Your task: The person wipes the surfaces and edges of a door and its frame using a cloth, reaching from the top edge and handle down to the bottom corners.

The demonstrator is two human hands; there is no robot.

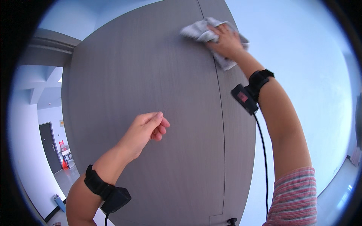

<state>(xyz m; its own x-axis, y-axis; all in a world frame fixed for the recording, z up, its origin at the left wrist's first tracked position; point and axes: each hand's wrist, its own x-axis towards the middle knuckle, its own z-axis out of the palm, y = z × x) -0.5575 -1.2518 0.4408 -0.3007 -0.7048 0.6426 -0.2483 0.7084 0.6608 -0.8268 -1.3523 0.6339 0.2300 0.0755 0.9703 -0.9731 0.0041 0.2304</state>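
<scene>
My right hand (226,42) is raised to the upper right part of a grey-brown door panel (158,84), pressing a crumpled whitish cloth (198,30) with its fingers spread over it. The cloth lies across the dark vertical groove near the door's edge and looks blurred. Before the middle of the door is my left hand (151,127), its fingers curled loosely with nothing visible in them; whether it touches the panel I cannot tell. Each forearm wears a black strap with a small device and cable.
A black door handle (232,221) sits low on the right of the panel. To the left, an opening shows another room with a dark door (50,147) and a small table (66,153). A pale wall (297,70) stands to the right. A blue object (59,202) stands at lower left.
</scene>
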